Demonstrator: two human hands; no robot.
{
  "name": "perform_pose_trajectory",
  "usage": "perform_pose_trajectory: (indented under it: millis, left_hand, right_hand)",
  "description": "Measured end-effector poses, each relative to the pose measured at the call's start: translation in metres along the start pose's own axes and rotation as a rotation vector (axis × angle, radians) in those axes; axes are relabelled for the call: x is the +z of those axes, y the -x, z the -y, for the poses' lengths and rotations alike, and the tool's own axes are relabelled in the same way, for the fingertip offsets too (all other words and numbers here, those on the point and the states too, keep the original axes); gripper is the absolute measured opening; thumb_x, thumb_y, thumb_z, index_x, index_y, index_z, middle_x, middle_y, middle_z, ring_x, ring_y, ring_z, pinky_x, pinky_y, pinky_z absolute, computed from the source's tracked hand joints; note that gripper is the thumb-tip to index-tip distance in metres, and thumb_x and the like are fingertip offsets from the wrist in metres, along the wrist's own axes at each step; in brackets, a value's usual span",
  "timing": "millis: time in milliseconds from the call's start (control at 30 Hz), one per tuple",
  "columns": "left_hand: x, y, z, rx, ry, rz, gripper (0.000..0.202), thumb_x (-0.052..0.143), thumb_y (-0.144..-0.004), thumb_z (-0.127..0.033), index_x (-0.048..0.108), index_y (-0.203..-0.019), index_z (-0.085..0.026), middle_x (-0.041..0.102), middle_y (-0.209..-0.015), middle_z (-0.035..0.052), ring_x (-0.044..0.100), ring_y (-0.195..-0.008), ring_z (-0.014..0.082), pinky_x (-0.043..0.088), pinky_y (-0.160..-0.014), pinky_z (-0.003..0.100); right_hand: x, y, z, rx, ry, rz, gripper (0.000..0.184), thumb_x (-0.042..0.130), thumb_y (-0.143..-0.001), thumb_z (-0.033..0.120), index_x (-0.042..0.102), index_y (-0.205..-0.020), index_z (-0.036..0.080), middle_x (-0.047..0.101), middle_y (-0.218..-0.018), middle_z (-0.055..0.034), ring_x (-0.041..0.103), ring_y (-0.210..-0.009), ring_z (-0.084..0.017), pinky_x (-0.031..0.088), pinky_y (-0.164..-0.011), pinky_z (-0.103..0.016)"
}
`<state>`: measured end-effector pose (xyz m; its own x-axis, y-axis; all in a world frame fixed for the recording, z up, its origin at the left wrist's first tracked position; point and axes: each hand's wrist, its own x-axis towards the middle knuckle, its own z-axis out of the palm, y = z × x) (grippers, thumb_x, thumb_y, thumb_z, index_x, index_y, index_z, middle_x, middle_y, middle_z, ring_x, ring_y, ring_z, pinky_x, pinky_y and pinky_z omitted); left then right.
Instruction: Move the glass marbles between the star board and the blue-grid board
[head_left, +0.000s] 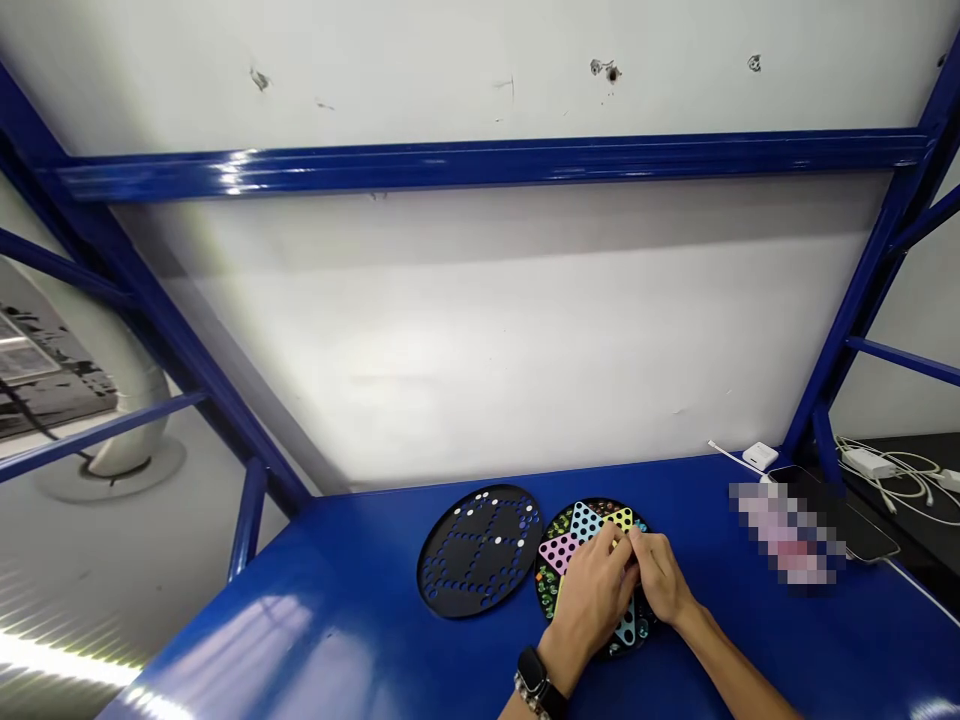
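Note:
A round game board [583, 528] with coloured triangular star points and holes lies on the blue table [360, 620]. Both hands rest on it. My left hand [592, 598], with a watch and a bracelet at the wrist, covers the board's middle with its fingers curled. My right hand [660, 580] lies over the right side, its fingertips pinched together near the yellow point. What the fingers hold is too small to make out. To the left lies a black round board [478, 550] with many holes and a few white pegs.
A white charger [760, 456] with its cable and a dark phone [862, 530] lie at the table's right back corner. More white chargers and cables [892, 472] sit on a dark surface beyond. Blue metal frame bars [480, 160] cross above, before a white wall.

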<state>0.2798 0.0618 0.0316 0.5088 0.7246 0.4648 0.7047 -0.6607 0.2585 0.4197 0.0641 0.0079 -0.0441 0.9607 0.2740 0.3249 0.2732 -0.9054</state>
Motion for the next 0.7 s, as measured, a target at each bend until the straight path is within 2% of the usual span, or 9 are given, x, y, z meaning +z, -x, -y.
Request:
perform_pose_trajectory:
  millis: [67,167,233,300,400,467,533,600,700]
  left_hand:
    - [0.002,0.001,0.000,0.011,-0.021,0.009,0.015,0.051,-0.096,-0.022,0.057,-0.109,-0.024,0.064,-0.099,0.0040,0.062,-0.077,0.0174,0.052,-0.066,0.032]
    - [0.002,0.002,0.003,0.015,-0.022,0.005,0.009,0.051,-0.097,-0.025,0.058,-0.102,-0.024,0.065,-0.094,0.0036,0.065,-0.080,0.0192,0.053,-0.068,0.032]
    - [-0.005,0.002,0.014,-0.029,0.023,-0.007,0.012,0.048,-0.100,-0.029,0.058,-0.098,-0.024,0.067,-0.090,0.0024,0.065,-0.077,0.0178,0.052,-0.067,0.030]
    - [-0.019,0.005,0.034,-0.145,0.061,-0.046,0.017,0.044,-0.102,-0.033,0.059,-0.099,-0.024,0.068,-0.090,0.0017,0.066,-0.073,0.0161,0.051,-0.066,0.029]
    - [-0.043,0.017,0.080,-0.388,0.013,-0.117,0.022,0.044,-0.100,-0.036,0.061,-0.108,-0.026,0.071,-0.099,0.0024,0.068,-0.080,0.0181,0.053,-0.071,0.030]
    - [-0.055,0.030,0.111,-0.517,-0.054,-0.085,0.021,0.048,-0.094,-0.033,0.065,-0.104,-0.027,0.073,-0.104,0.0027,0.070,-0.086,0.0207,0.054,-0.072,0.031]
    - [-0.060,0.045,0.135,-0.605,-0.086,-0.033,0.022,0.052,-0.088,-0.031,0.069,-0.100,-0.027,0.076,-0.099,0.0028,0.071,-0.089,0.0229,0.055,-0.074,0.033]
    - [-0.060,0.058,0.147,-0.654,-0.075,-0.006,0.026,0.053,-0.087,-0.033,0.072,-0.102,-0.027,0.077,-0.098,0.0036,0.072,-0.090,0.0240,0.056,-0.077,0.035]
    - [-0.056,0.065,0.149,-0.661,-0.042,0.000,0.031,0.051,-0.088,-0.037,0.074,-0.106,-0.027,0.078,-0.101,0.0045,0.071,-0.091,0.0250,0.057,-0.080,0.037]
  right_hand:
    - [0.000,0.000,0.002,-0.016,-0.009,-0.031,0.058,0.027,-0.102,0.060,0.042,-0.060,0.022,0.049,-0.058,0.0006,0.043,-0.057,-0.014,0.035,-0.055,-0.027]
    - [-0.003,0.000,0.006,-0.045,-0.015,-0.009,0.057,0.023,-0.103,0.058,0.053,-0.071,0.021,0.054,-0.065,-0.0004,0.048,-0.062,-0.015,0.040,-0.060,-0.027]
    - [-0.005,-0.001,0.005,-0.030,-0.023,-0.017,0.057,0.021,-0.104,0.056,0.057,-0.079,0.021,0.049,-0.063,0.0020,0.044,-0.058,-0.014,0.037,-0.057,-0.026]
    - [-0.008,-0.002,0.002,-0.003,-0.028,-0.055,0.055,0.020,-0.104,0.057,0.056,-0.081,0.021,0.038,-0.058,0.0056,0.035,-0.052,-0.013,0.030,-0.052,-0.026]
    - [-0.011,-0.004,-0.006,0.010,-0.028,-0.079,0.053,0.022,-0.103,0.058,0.052,-0.079,0.021,0.027,-0.056,0.0079,0.027,-0.050,-0.012,0.024,-0.050,-0.026]
    - [-0.011,-0.004,-0.009,0.009,-0.021,-0.065,0.052,0.023,-0.104,0.057,0.052,-0.079,0.021,0.027,-0.056,0.0081,0.026,-0.050,-0.012,0.023,-0.051,-0.027]
    - [-0.011,-0.003,-0.010,0.004,-0.002,-0.040,0.050,0.024,-0.104,0.055,0.052,-0.080,0.021,0.026,-0.056,0.0084,0.025,-0.050,-0.011,0.022,-0.051,-0.027]
    - [-0.010,-0.002,-0.008,-0.003,0.020,-0.018,0.049,0.025,-0.104,0.054,0.052,-0.081,0.021,0.026,-0.055,0.0085,0.025,-0.049,-0.011,0.021,-0.052,-0.028]
    - [-0.011,-0.002,-0.006,-0.017,0.044,-0.015,0.048,0.024,-0.105,0.052,0.052,-0.080,0.021,0.027,-0.055,0.0081,0.027,-0.050,-0.012,0.022,-0.053,-0.028]
